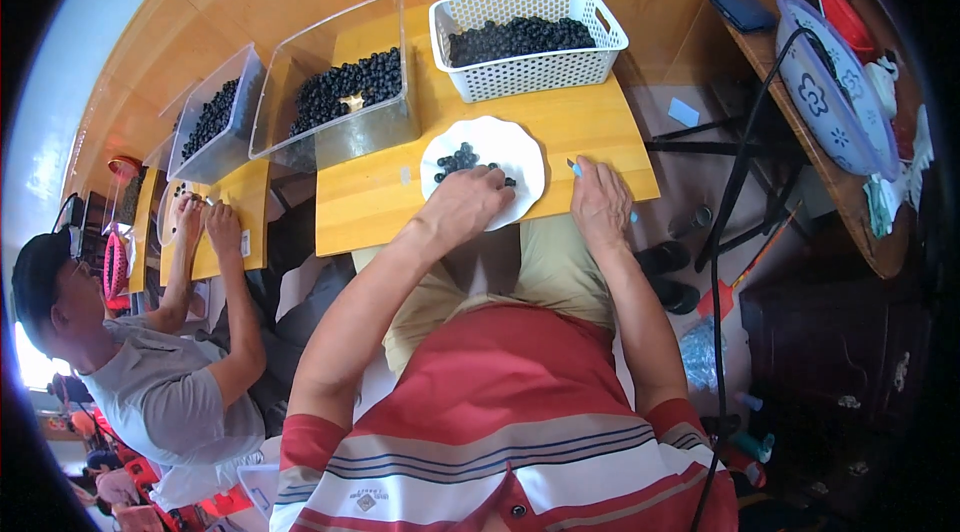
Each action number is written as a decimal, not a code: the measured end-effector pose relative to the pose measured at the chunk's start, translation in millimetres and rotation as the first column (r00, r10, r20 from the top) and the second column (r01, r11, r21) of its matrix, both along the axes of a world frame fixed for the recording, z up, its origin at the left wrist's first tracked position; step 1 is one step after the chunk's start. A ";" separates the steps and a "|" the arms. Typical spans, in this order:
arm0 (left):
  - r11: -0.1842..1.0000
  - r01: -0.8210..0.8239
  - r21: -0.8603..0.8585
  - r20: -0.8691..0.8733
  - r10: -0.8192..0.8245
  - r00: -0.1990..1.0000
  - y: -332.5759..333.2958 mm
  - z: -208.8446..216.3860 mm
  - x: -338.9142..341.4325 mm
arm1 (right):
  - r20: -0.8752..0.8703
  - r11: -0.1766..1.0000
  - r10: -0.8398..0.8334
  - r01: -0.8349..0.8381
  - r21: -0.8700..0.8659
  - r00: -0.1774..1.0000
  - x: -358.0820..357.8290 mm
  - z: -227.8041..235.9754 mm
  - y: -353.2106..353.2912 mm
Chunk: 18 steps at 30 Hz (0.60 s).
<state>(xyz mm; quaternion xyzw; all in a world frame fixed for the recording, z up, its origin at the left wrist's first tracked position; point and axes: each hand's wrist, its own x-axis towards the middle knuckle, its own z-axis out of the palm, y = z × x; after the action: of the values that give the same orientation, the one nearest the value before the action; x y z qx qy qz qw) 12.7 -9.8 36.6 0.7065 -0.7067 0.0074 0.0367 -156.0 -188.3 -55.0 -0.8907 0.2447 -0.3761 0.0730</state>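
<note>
1. Left hand (468, 200) low over the plate, fingers curled and bunched, tips down beside the pieces; from this angle, impossible to tell whether pinching one.
2. Right hand (601, 204) at the table's right front, closed around a slim blue tool (574, 169), with blue showing on either side of the fist; exact kind of tool too small to make out.
3. Round dark pieces (462, 160), berries or beads by the look, in a loose cluster left of centre on the plate, with a few near the left fingertips. Probably best to take one at a time, with a light pinch against rolling.
4. Scalloped white plate (520, 147) near the table's front edge: better to work over the middle, well inside the rim, and to point the tool's tip away from the left fingers.
5. Yellow wooden table (370, 202) beneath; on the far side, a white perforated basket (540, 77) and a clear bin (370, 140), both loaded with similar pieces. Best to leave both clear of the elbows.
</note>
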 end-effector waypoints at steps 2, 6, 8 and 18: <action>1.000 0.015 0.006 0.029 -0.015 0.999 -2.0 1.4 -0.7 | 0.011 1.000 0.002 -0.001 -0.011 1.000 0.0 0.2 -0.5; 0.998 0.062 0.017 0.054 -0.063 0.997 -6.3 -0.8 3.4 | 0.012 1.000 0.001 -0.001 -0.019 1.000 0.2 -1.0 -0.9; 0.997 0.077 0.011 0.058 -0.078 0.995 -8.0 -4.1 5.7 | 0.010 1.000 -0.001 0.001 -0.021 1.000 0.5 -0.2 -0.9; 0.960 -0.125 -0.252 -0.486 -0.014 0.874 10.9 -1.7 -1.7 | 0.005 0.999 0.006 -0.006 0.041 1.000 0.1 3.7 2.1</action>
<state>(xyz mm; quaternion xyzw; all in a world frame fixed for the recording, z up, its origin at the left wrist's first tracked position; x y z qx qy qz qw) 11.0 1.1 34.9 0.6940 -0.6462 -0.0700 0.3096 -155.9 -186.2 -51.3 -0.8888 0.2497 -0.3730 0.0929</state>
